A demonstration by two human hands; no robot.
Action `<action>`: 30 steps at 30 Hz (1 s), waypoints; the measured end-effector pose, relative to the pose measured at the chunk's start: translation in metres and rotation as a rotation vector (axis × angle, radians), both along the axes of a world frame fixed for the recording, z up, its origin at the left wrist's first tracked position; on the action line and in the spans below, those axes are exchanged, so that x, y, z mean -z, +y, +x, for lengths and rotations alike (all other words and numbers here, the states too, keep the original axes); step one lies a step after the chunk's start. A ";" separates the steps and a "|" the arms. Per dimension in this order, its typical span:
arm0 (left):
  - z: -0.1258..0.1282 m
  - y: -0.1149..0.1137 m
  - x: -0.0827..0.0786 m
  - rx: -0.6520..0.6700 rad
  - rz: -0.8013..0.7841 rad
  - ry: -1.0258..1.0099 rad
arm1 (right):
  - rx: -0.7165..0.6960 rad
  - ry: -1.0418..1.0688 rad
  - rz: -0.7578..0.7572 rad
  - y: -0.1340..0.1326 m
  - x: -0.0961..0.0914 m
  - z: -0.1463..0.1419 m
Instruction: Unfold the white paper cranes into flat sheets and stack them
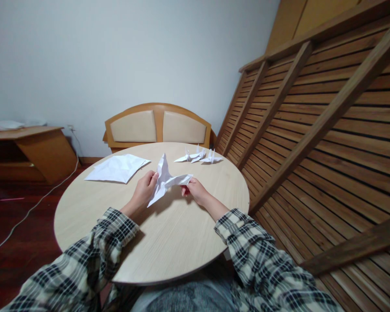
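Note:
A white folded paper crane [165, 181] is held up between both hands, above the near-middle of the round table [169, 247]. My left hand [146, 186] is closed on its left side, thumb against the paper. My right hand [194, 190] pinches the tip of the part that stretches out to the right. One pointed flap stands up and another points down towards me. Several smaller finished-looking paper cranes [211, 157] sit together at the table's far right. White sheets of paper [117, 169] lie flat on the far left of the tabletop.
Behind the table stands a wooden headboard [159, 125] with cream panels, against a pale wall. A slatted wooden frame [312, 130] leans close along the right. To the left are a wooden desk [42, 151] and a white cable [35, 206] on the floor.

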State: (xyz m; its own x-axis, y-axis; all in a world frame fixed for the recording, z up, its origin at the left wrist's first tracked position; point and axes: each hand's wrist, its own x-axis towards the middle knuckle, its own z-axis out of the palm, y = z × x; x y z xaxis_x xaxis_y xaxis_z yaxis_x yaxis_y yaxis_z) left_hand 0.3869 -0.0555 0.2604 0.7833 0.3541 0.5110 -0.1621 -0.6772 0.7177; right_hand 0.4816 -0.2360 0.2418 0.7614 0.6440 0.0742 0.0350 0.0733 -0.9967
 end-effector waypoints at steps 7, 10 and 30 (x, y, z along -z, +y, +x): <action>0.001 -0.008 0.007 0.240 -0.409 0.105 | 0.048 0.201 0.097 -0.002 -0.003 0.001; 0.002 -0.008 0.007 0.308 -0.469 0.107 | 0.119 0.264 0.131 -0.004 -0.005 0.003; -0.005 -0.018 0.009 0.288 -0.187 0.092 | 0.233 -0.591 -0.288 -0.005 0.002 -0.004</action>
